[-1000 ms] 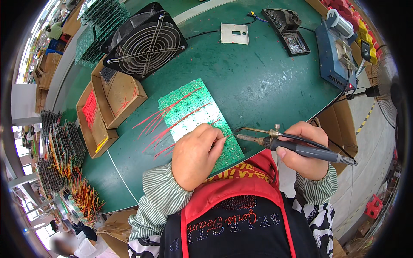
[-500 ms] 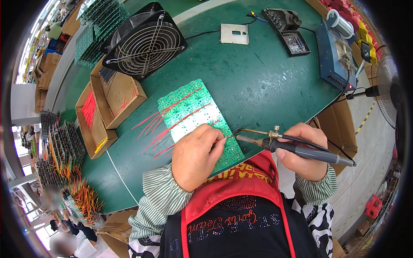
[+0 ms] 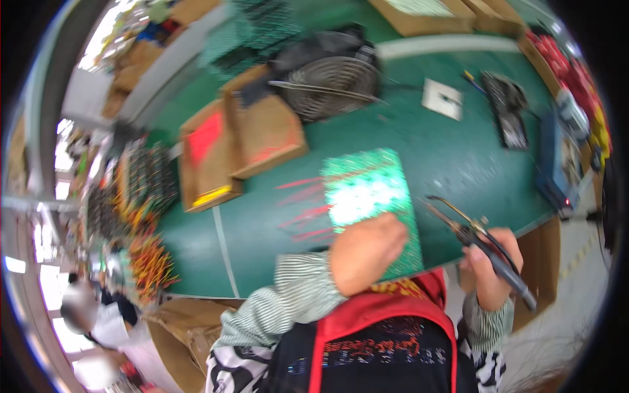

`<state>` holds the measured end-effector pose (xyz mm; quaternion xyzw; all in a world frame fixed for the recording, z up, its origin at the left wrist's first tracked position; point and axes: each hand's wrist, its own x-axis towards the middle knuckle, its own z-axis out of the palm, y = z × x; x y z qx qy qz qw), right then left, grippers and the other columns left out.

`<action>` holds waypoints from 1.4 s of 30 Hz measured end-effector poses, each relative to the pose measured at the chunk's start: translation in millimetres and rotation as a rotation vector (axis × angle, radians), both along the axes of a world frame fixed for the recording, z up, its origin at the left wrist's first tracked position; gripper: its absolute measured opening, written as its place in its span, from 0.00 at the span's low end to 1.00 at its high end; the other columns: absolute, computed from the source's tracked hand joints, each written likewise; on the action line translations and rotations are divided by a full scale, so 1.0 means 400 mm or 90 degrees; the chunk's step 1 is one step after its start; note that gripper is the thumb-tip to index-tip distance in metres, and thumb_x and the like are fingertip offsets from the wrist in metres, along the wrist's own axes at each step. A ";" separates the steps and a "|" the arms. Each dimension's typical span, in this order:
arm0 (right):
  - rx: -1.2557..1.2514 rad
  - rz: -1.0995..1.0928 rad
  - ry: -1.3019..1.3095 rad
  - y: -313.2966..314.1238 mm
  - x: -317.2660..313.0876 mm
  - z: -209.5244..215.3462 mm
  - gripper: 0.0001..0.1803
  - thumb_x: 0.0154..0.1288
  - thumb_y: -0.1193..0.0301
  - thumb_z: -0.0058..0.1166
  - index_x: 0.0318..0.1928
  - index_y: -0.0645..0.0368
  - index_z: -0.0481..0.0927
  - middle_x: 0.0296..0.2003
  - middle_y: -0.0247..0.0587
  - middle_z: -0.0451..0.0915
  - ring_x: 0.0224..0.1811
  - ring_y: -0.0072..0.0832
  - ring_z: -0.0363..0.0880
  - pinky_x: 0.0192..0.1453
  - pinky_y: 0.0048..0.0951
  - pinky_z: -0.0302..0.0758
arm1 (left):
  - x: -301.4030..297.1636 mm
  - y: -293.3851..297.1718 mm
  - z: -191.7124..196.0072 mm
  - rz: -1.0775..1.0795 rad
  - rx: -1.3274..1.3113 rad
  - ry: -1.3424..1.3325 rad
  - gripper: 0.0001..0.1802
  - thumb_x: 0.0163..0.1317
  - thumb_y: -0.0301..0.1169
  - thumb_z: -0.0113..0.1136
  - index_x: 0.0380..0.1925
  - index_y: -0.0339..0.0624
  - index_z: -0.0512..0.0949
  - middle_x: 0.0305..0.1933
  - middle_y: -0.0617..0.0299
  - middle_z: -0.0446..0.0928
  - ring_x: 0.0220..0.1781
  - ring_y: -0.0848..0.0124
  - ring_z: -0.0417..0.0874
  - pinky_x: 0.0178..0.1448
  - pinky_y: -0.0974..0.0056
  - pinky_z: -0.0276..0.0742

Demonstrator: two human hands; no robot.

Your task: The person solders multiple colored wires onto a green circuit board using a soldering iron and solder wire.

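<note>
A green circuit board [image 3: 397, 194] lies on the table in front of me, glare whitening its middle. Thin red wires [image 3: 303, 195] stick out past its left side. My left hand [image 3: 368, 254] is over the board's near part with its fingers curled together; blur hides what they hold, if anything. Right of the board, my right hand [image 3: 493, 287] grips a soldering iron [image 3: 500, 263] by its dark handle. A thin brass-coloured tube [image 3: 455, 207] runs along the iron, whose tip points up-left, apart from the board.
Cardboard trays [image 3: 272, 160] with red and yellow wires stand left, beside a black fan [image 3: 327, 82]. Wired boards [image 3: 147, 180] are stacked farther left. A pale plate [image 3: 442, 99], a black holder [image 3: 506, 111] and a blue soldering station [image 3: 555, 164] sit at the back right.
The view has shifted, so the table and board appear farther right, and the picture is blurred. The iron's tip has come away from my left fingers and now stands off the board's right edge.
</note>
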<state>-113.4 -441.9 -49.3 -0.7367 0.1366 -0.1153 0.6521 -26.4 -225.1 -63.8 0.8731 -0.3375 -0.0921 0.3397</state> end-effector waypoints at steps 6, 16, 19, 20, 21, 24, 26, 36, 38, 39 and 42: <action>0.016 0.020 -0.046 0.064 0.034 -0.043 0.13 0.58 0.77 0.55 0.43 0.66 0.69 0.30 0.44 0.77 0.26 0.25 0.77 0.33 0.24 0.75 | 0.019 0.139 0.048 -0.028 0.060 -0.048 0.04 0.56 0.29 0.57 0.30 0.42 0.76 0.30 0.56 0.74 0.34 0.56 0.78 0.37 0.56 0.74; -0.106 0.093 -0.072 0.102 0.076 -0.103 0.13 0.65 0.73 0.50 0.48 0.65 0.67 0.35 0.43 0.75 0.37 0.26 0.73 0.46 0.28 0.70 | 0.321 0.624 0.090 0.411 0.349 -0.237 0.06 0.52 0.31 0.59 0.25 0.40 0.78 0.29 0.53 0.78 0.33 0.55 0.80 0.39 0.55 0.75; -0.083 0.100 -0.131 0.134 0.080 -0.118 0.15 0.66 0.71 0.51 0.48 0.65 0.67 0.35 0.42 0.75 0.39 0.27 0.73 0.49 0.31 0.70 | 0.424 0.671 0.025 0.433 0.403 -0.277 0.08 0.52 0.32 0.59 0.29 0.40 0.78 0.33 0.53 0.78 0.37 0.56 0.81 0.42 0.55 0.77; -0.085 0.114 -0.133 0.134 0.079 -0.133 0.18 0.65 0.68 0.52 0.50 0.65 0.67 0.38 0.44 0.75 0.40 0.28 0.73 0.52 0.32 0.69 | 0.453 0.673 0.002 0.417 0.433 -0.298 0.10 0.52 0.33 0.60 0.32 0.40 0.77 0.36 0.53 0.78 0.39 0.57 0.81 0.44 0.54 0.77; -0.090 0.113 -0.137 0.140 0.078 -0.146 0.18 0.65 0.68 0.52 0.50 0.65 0.67 0.38 0.44 0.75 0.40 0.28 0.73 0.52 0.32 0.69 | 0.481 0.676 -0.019 0.401 0.464 -0.318 0.12 0.52 0.34 0.61 0.34 0.40 0.76 0.39 0.53 0.77 0.42 0.57 0.80 0.46 0.54 0.77; -0.175 0.145 -0.163 0.137 0.080 -0.166 0.22 0.64 0.66 0.53 0.54 0.66 0.66 0.48 0.47 0.71 0.47 0.32 0.72 0.58 0.36 0.65 | 0.551 0.667 -0.061 0.407 0.503 -0.279 0.10 0.55 0.31 0.58 0.36 0.40 0.76 0.41 0.52 0.76 0.46 0.57 0.79 0.47 0.55 0.77; -0.198 0.129 -0.177 0.142 0.077 -0.182 0.22 0.64 0.66 0.53 0.54 0.66 0.66 0.47 0.47 0.71 0.48 0.33 0.72 0.58 0.37 0.65 | 0.571 0.661 -0.075 0.404 0.535 -0.289 0.07 0.57 0.28 0.54 0.35 0.41 0.77 0.39 0.53 0.77 0.45 0.59 0.80 0.47 0.57 0.78; -0.499 0.080 -0.496 0.161 0.129 -0.186 0.11 0.61 0.75 0.59 0.43 0.65 0.77 0.34 0.48 0.78 0.31 0.36 0.77 0.35 0.34 0.75 | 0.564 0.682 -0.060 0.369 0.505 -0.352 0.06 0.56 0.33 0.57 0.28 0.43 0.79 0.34 0.58 0.79 0.42 0.60 0.79 0.44 0.57 0.77; -0.446 0.088 -0.385 0.172 0.118 -0.153 0.12 0.61 0.75 0.58 0.44 0.66 0.77 0.34 0.50 0.78 0.32 0.38 0.77 0.37 0.36 0.75 | 0.559 0.676 -0.053 0.376 0.485 -0.312 0.06 0.55 0.31 0.56 0.31 0.44 0.80 0.37 0.57 0.80 0.44 0.60 0.79 0.46 0.58 0.78; -0.409 0.100 -0.356 0.171 0.114 -0.152 0.13 0.61 0.76 0.58 0.45 0.68 0.76 0.35 0.52 0.78 0.33 0.39 0.78 0.37 0.36 0.76 | 0.555 0.676 -0.047 0.376 0.485 -0.312 0.06 0.55 0.31 0.56 0.31 0.44 0.80 0.37 0.57 0.80 0.44 0.60 0.79 0.46 0.58 0.78; -0.371 0.114 -0.315 0.189 0.118 -0.114 0.14 0.59 0.77 0.58 0.45 0.71 0.76 0.36 0.55 0.79 0.34 0.39 0.78 0.38 0.36 0.76 | 0.540 0.683 -0.036 0.375 0.458 -0.291 0.07 0.57 0.33 0.56 0.30 0.43 0.80 0.36 0.56 0.80 0.43 0.60 0.79 0.45 0.57 0.77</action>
